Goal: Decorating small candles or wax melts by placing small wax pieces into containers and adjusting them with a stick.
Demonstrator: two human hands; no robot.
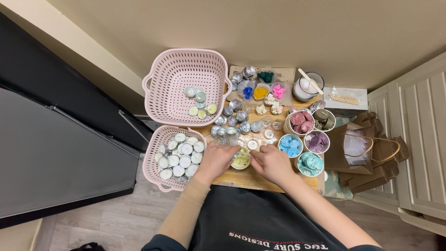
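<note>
left hand (pixel 214 160): your grip curls on a clear cup, steadying it
right hand (pixel 271 161): grip unclear, beside small bowl (pixel 241 161)
bench (pixel 260 179): cups near for reach

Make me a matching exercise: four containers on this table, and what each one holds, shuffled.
Containers:
1. upper pink basket
2. lower pink basket
3. cup by the right hand
4. glass jar at the back

Contents:
a. teal wax pieces
b. a wooden stick laid across white wax
c. only a few tealights
d. many white tealights

Pairs: 1-c, 2-d, 3-a, 4-b
</note>
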